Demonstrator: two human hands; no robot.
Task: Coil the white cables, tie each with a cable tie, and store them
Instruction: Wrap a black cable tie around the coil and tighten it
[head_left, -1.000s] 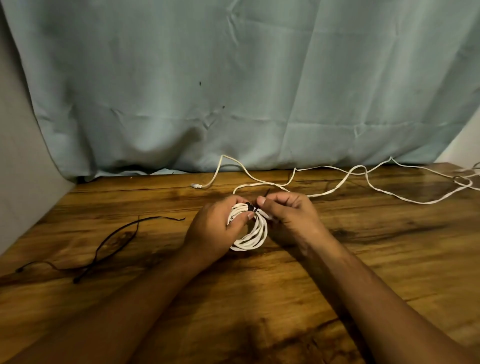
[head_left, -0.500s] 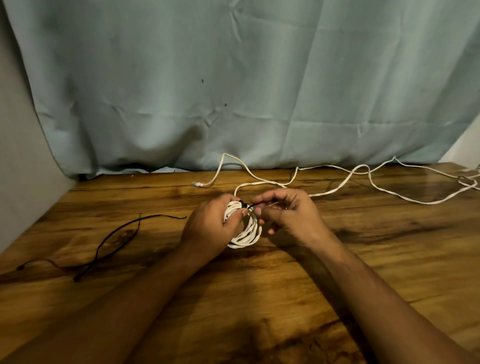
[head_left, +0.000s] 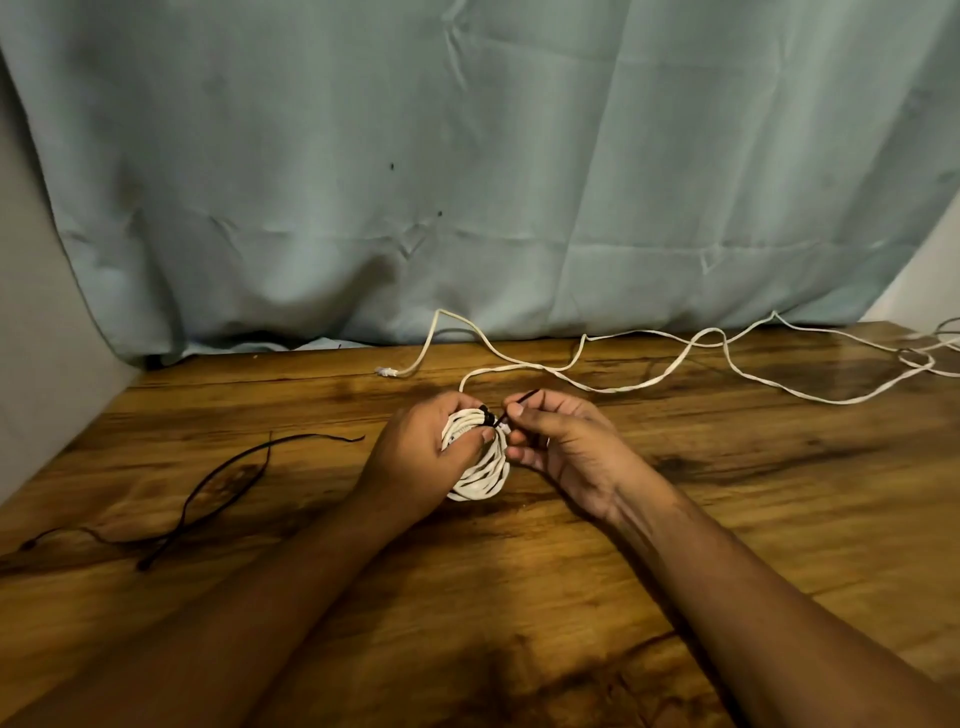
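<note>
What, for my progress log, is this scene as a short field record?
left hand: grips the coiled white cable
right hand: pinches the tail of the black cable tie
tie position: looped round the coil's top
loose white cable: uncoiled, along the far side of the table
spare black ties: on the table, left
stage: tying; nothing stored

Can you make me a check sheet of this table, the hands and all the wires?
Surface: wooden table, glossy brown.
Job's things: coiled white cable with a black cable tie round its top; spare black ties lie at the left.
Clutter: nothing seen.
Hands: left hand grips the coil; right hand pinches the tie's tail.
Cables: loose white cable sprawls uncoiled along the far edge.
Surroundings: pale blue cloth hangs behind; wall at the left.
</note>
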